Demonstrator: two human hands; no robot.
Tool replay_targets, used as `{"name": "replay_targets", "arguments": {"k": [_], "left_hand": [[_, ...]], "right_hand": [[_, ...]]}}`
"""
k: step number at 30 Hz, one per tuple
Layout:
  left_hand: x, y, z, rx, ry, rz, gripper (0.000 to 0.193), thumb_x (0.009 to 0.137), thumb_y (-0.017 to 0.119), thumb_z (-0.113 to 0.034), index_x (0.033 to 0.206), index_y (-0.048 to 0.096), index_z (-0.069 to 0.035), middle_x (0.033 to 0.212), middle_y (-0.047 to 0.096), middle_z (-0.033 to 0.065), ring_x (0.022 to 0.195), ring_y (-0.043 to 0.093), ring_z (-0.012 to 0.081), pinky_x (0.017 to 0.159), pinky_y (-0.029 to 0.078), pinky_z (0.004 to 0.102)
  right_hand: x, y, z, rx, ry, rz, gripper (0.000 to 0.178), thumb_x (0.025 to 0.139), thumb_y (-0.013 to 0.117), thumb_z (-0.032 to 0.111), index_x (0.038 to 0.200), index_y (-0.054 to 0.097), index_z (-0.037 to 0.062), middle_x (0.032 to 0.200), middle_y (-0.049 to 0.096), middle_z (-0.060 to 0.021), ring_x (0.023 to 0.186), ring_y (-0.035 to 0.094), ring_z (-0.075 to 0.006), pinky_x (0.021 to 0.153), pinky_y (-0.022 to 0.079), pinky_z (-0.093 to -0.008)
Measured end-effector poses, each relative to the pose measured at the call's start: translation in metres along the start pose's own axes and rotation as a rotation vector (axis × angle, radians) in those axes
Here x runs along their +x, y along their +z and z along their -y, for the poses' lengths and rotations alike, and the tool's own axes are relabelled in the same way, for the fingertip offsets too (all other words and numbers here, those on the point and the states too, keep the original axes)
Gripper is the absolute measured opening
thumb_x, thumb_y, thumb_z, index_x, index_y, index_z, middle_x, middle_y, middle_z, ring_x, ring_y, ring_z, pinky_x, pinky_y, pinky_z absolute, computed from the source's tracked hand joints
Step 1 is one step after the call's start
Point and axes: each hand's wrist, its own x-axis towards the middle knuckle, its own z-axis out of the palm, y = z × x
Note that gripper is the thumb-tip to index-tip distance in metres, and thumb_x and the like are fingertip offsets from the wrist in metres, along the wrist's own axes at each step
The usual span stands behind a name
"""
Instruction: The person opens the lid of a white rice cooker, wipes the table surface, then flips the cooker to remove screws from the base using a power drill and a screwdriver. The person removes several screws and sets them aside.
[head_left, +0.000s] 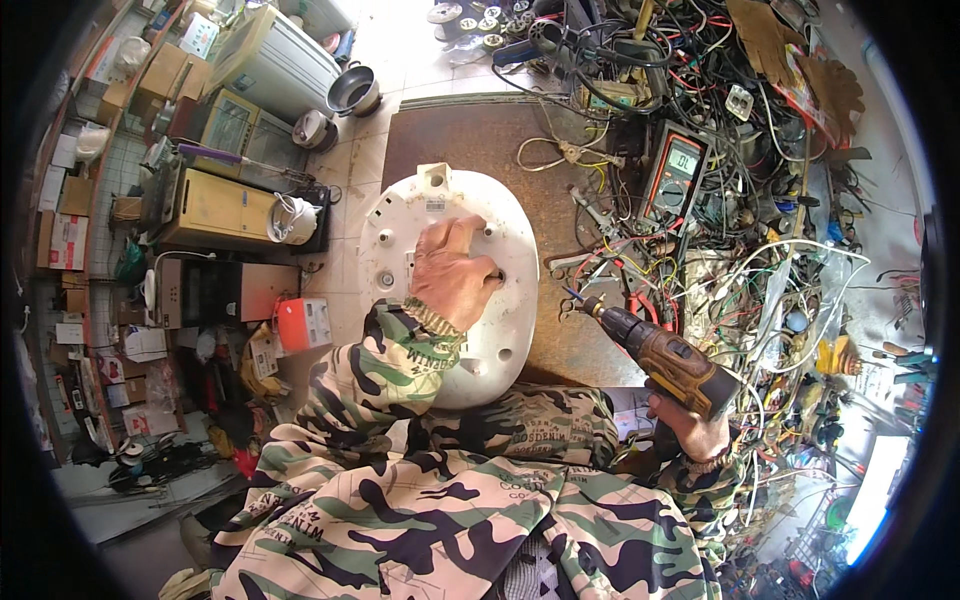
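A white oval appliance housing (515, 215) lies across my lap against the bench, its underside with round posts and holes facing up. My left hand (445, 270) rests on the middle of it, knuckles up. Its thumb and forefinger are bent and spread apart near a post; the other fingers are partly hidden beneath the palm. To the right, my right hand (695, 425) is closed round the grip of a brown and black cordless drill (675, 360). The drill's bit points up and left, past the housing's right edge and apart from it.
A brown wooden bench (450, 135) extends beyond the housing. Tangled wires, pliers (640, 310) and a multimeter (675, 175) crowd its right side. On the left stand a microwave (230, 292), a red and white box (302, 323) and loaded shelves. A dark pot (354, 90) sits farther back.
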Motion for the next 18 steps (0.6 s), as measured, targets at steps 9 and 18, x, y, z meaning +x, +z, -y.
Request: {"name": "replay_targets", "arguments": {"k": [9,18], "left_hand": [[0.010,0.011,0.008,0.044,0.294,-0.063,0.011,0.070,0.076,-0.006,0.069,0.065,-0.003,0.129,0.055,0.0123,0.138,0.043,0.0336,0.113,0.036,0.0519],[0.016,0.012,0.017,0.002,0.331,-0.018,0.012,0.067,0.075,-0.003,0.069,0.064,-0.004,0.127,0.055,0.0113,0.135,0.047,0.0352,0.112,0.039,0.0494]], "right_hand": [[-0.006,-0.005,-0.040,0.162,0.009,0.016,0.044,0.087,0.076,0.000,0.129,0.063,0.0012,0.111,0.074,-0.0089,0.093,0.070,-0.0147,0.077,0.057,-0.0301],[-0.010,-0.006,-0.057,0.223,0.041,0.003,0.041,0.089,0.072,-0.002,0.129,0.062,0.0006,0.104,0.071,-0.0074,0.082,0.067,-0.0141,0.071,0.056,-0.0294]]}}
